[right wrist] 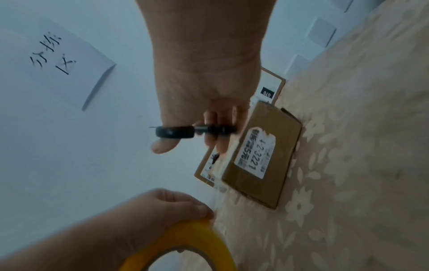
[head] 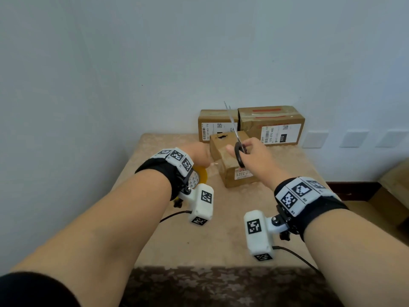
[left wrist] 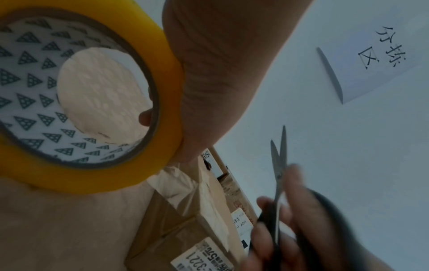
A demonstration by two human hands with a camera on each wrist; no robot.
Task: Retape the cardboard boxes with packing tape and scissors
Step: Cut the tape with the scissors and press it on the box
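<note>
Left hand: we are curling our left hand [head: 198, 155] round the yellow tape roll [head: 203, 175], one fingertip hooked inside the core. We are holding it raised over the left half of the table [head: 210, 235], just beside the small box [head: 230, 173], probably so that tape can run straight toward the cardboard.

Right hand: our right hand [head: 251, 151] is clamped on the scissors [head: 237, 135], thumb through one black loop and fingers through the other, above the small box.

Scissors: the blades are pointing up toward the wall, tips slightly apart. We judge that we are readying them for a cut while keeping them clear of the tape.

Small box: it is lying near the table's middle, toward the far edge, labelled end facing us, with a ragged hole on top and crinkled clear tape along its left side.

Tape strip: we cannot tell whether a strip is joining roll and box.

Back boxes: the left back box [head: 212, 127] and right back box [head: 272, 125] are sitting side by side, touching, along the far edge, seemingly awaiting their turn.
</note>
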